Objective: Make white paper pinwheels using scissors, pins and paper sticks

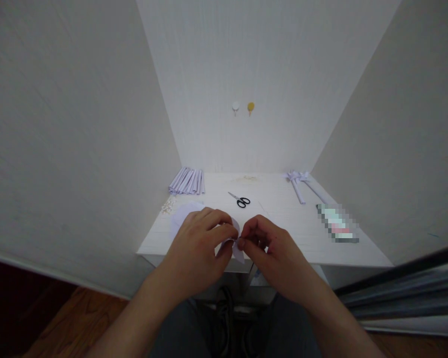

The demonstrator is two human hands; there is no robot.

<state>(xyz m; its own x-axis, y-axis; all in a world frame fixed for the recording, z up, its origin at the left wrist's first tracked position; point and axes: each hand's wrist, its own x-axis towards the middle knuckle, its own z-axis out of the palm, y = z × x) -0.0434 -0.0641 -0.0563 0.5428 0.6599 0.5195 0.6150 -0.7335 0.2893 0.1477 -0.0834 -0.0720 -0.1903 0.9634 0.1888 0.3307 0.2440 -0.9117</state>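
Both my hands meet over the front edge of a small white table (291, 233). My left hand (201, 243) and my right hand (269, 246) pinch a small piece of white paper (237, 248) between their fingertips; both are closed on it. More white paper (184, 214) lies flat on the table just behind my left hand, partly hidden by it.
Black-handled scissors (239, 200) lie mid-table. A stack of folded white paper strips (187, 181) sits at the back left, folded paper pieces (302, 186) at the back right, a blurred object (338, 223) on the right. Two wall hooks (242, 107) hang above. White walls close in on three sides.
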